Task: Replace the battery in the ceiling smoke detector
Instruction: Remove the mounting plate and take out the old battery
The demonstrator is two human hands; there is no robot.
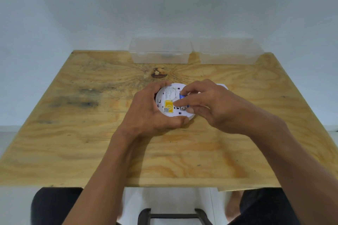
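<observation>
The smoke detector point(169, 103) lay back-side up just right of the frame's centre, resting on the plywood table point(91, 133), its yellow label point(168, 106) facing the camera. At its right half sat the battery point(182, 97), only a sliver of blue showing between the fingers, with a metal snap terminal point(183, 108) visible just below it; its long axis seemed to run up and down the frame, though most of it was hidden. The right hand point(206, 105) was directly over it, fingers curled narrow and pinched on the battery from above and below, so the battery lay straight under the fingertips, not off to either side. The left hand point(148, 113) wrapped the detector's left and lower rim, closed on the housing to steady it. Whether the battery was being seated or drawn out could not be told. A white piece point(222, 86), probably the mounting plate, peeked out behind the right hand. Two clear plastic boxes point(159, 51) point(230, 52) stood well apart at the table's far edge in the upper middle of the frame, leaving open wood on every side for moving.
</observation>
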